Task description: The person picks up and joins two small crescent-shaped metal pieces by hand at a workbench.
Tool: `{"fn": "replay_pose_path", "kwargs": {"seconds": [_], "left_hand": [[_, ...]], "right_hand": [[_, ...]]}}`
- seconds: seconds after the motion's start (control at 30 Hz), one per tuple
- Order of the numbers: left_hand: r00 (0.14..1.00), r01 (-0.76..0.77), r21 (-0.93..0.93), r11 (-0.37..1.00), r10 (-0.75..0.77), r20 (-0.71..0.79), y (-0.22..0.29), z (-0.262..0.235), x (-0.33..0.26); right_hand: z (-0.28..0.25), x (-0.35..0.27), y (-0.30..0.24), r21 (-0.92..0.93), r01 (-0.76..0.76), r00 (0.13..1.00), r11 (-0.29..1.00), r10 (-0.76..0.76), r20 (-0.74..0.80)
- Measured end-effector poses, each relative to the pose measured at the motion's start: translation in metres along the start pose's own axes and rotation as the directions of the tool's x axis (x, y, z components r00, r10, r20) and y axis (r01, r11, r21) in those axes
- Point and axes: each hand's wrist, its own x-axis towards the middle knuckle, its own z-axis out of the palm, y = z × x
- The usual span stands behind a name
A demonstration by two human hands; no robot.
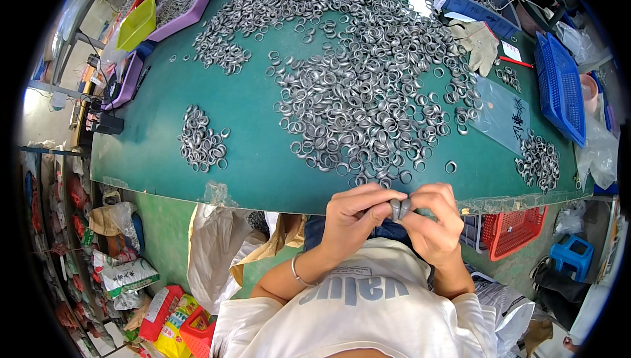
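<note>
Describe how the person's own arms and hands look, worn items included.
Both hands are bare, no gloves: the left hand and the right hand. A thin silver bangle circles the left wrist. The forearms are uncovered; short white sleeves of a T-shirt with grey lettering end near the elbows. No watch or finger jewellery can be made out.

The person wears a white short-sleeved T-shirt (368, 312) with large grey block lettering across the chest and a small outlined label above it. The sleeves end above the elbows, so both forearms are bare. A thin silver bangle (298, 271) circles the wrist of the left hand (355, 216). The right hand (430, 220) carries no ring, watch or glove. Dark blue trousers (388, 230), likely denim, show in a small patch just beyond the shirt.
</note>
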Motion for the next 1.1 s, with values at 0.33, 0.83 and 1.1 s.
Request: {"fn": "replay_pose_path", "kwargs": {"seconds": [0.33, 0.83, 1.1], "left_hand": [[0.998, 0.06, 0.005, 0.998, -0.06, 0.023, 0.0021, -0.001, -0.0007], [0.99, 0.139, -0.064, 0.988, -0.137, 0.046, -0.002, -0.003, -0.0008], [0.988, 0.154, -0.1, 0.983, -0.151, 0.039, -0.0027, -0.0016, -0.0012]], "right_hand": [[-0.0015, 0.0022, 0.0004, 0.048, -0.021, 1.0, 0.999, 0.02, 0.022], [-0.0013, 0.0035, 0.0012, 0.074, -0.074, 0.997, 0.994, 0.071, 0.041], [-0.0019, 0.0039, 0.0015, 0.073, -0.086, 0.995, 0.994, 0.082, 0.056]]}}
